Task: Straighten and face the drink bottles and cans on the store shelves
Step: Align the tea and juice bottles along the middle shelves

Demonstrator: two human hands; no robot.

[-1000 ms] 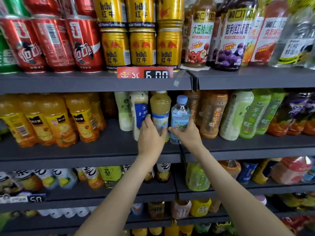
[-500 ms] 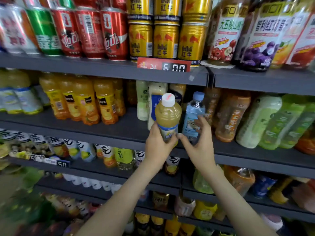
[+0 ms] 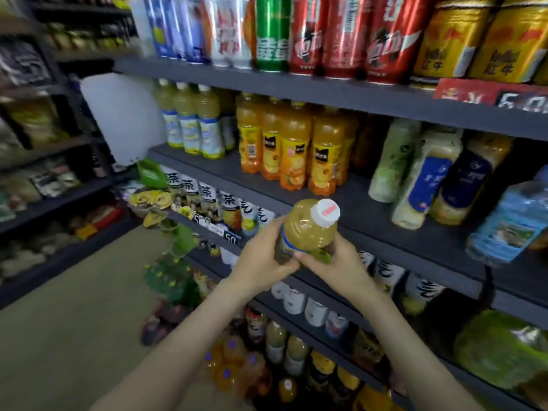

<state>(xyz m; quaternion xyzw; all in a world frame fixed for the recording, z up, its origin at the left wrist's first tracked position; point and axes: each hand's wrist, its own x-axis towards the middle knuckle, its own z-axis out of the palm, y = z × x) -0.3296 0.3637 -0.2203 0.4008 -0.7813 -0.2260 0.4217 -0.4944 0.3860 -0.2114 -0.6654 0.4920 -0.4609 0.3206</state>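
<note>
While aslant, cloudy yellow-green bottle (image 3: 305, 229) with red-printed white cap (image 3: 325, 213).

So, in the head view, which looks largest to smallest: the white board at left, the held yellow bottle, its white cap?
1. White board
2. Yellow bottle, enlarged by nearness to the camera
3. White cap

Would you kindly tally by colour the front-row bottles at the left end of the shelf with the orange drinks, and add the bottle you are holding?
Pale yellow bottles, white caps, front row: 3
Orange bottles, front row: 4
Held bottle, pale yellow, gripped by the left hand and right hand: 1
Total: 8
Those behind the front row are too hidden to count.
</note>
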